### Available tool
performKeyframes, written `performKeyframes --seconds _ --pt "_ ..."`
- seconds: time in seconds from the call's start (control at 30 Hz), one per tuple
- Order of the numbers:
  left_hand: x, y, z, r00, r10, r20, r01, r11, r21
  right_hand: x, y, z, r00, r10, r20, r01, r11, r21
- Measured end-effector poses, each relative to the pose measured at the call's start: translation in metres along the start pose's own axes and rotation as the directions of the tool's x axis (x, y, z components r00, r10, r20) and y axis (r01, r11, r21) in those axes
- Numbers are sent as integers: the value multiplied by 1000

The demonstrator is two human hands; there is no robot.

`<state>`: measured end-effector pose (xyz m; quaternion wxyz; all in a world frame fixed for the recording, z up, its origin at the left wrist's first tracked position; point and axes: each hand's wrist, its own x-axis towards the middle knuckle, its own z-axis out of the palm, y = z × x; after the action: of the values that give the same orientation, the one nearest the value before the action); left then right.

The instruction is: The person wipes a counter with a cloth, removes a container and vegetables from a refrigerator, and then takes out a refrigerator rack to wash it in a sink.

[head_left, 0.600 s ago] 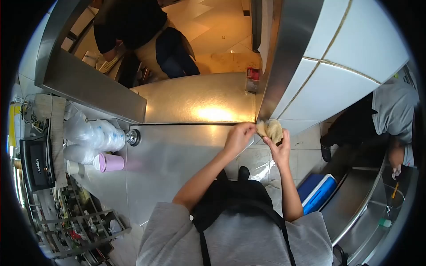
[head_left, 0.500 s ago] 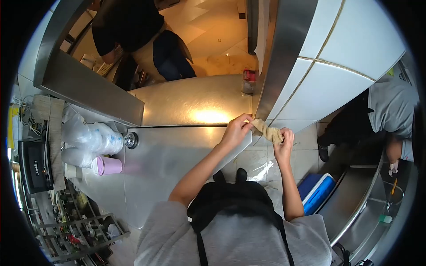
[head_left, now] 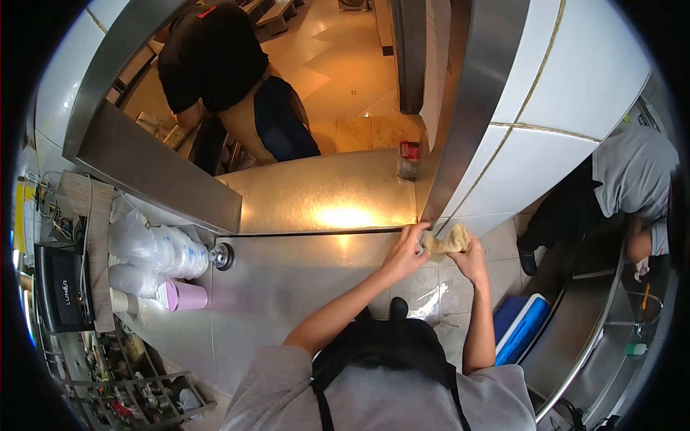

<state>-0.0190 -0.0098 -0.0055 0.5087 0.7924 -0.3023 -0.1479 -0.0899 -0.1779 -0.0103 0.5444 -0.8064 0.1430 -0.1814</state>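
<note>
A beige cloth (head_left: pixel 447 242), bunched and twisted, is stretched between my two hands near the right end of the steel counter. My left hand (head_left: pixel 407 253) pinches its left end with bent fingers. At the other end, my right hand (head_left: pixel 471 257) grips the cloth between thumb and fingers. Just above the hands stands the metal frame of the serving window.
The steel counter (head_left: pixel 287 276) carries a bell (head_left: pixel 221 256), a pink-lidded cup (head_left: pixel 183 295) and plastic-wrapped stacks (head_left: pixel 169 251). One person (head_left: pixel 215 65) stands beyond the window; another (head_left: pixel 632 172) works at right. A blue cooler (head_left: pixel 523 327) sits on the floor.
The cloth is more bunched up and the hands have shifted slightly right within the view. The whole scene sits a little lower as the camera has moved.
</note>
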Motion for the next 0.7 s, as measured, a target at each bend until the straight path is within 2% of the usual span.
performKeyframes --seconds 0.03,0.07,0.1,0.17,0.2,0.23,0.3,0.33,0.37,0.43,0.47,0.5,0.53,0.57,0.6,0.63,0.7 --pt "-4 9 -2 996 41 77 -52 987 151 -3 -7 -7 993 4 116 33 948 -315" --pt "-5 6 3 991 52 119 -73 981 179 -4 0 -4 982 168 90 -139 953 -269" --pt "-3 -2 10 991 60 119 -80 981 176 -3 0 -1 983 165 85 -136 952 -273" --pt "0 -16 22 983 149 103 -177 912 371 -5 -7 10 964 191 186 -157 971 -183" --pt "2 -11 20 991 110 72 -126 954 270 -6 -25 12 969 191 154 -148 956 -255" --pt "5 -5 14 991 110 69 -125 955 268 -6 -23 13 969 191 155 -147 955 -259" --pt "13 2 1 993 -13 119 -20 960 279 -6 -11 18 989 61 133 -37 984 -177" --pt "17 -1 -3 988 -49 147 4 958 286 -6 -8 19 989 63 135 -39 983 -178" --pt "20 -7 -4 988 -51 149 7 959 284 -6 -5 21 986 23 164 -3 993 -119" --pt "22 -16 -6 973 113 203 -134 987 92 -5 7 26 981 -9 193 21 998 -60" --pt "24 -16 -8 957 21 290 -42 997 69 -4 19 30 978 -25 206 19 999 30" --pt "24 -15 -10 961 12 277 -11 1000 -5 -3 26 32 975 -38 217 12 993 121" --pt "26 -18 -11 969 69 237 -81 996 41 -2 11 30 963 71 261 -113 983 148" --pt "29 -22 -12 971 126 202 -146 985 90 -1 4 30 960 88 264 -130 981 147" --pt "32 -30 -13 963 184 196 -221 956 191 0 -1 31 975 42 219 -41 999 -8" --pt "34 -21 -20 965 92 246 -139 973 184 2 -9 31 983 -12 184 44 985 -169" --pt "36 -6 -33 960 66 271 -134 961 240 4 -16 32 985 31 170 4 979 -203"
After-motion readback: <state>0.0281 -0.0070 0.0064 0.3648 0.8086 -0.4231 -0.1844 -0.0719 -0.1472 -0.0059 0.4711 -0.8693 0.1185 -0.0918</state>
